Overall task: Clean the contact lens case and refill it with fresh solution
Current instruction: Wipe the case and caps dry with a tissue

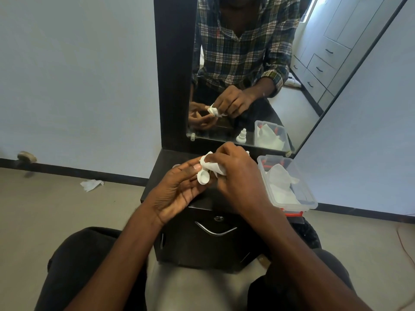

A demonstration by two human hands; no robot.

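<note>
While the left hand [177, 189] pinches the contact lens case [203, 176] and the right hand [238, 176], at its 3 o'clock, presses a tissue [213, 166] into it, the wiping step seems underway, so next comes refilling.

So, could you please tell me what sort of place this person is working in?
Probably a bedroom or dressing area at home: a tall mirror on a dark dressing unit with a drawer, and white wardrobe drawers reflected in it. The person sits before it.
</note>
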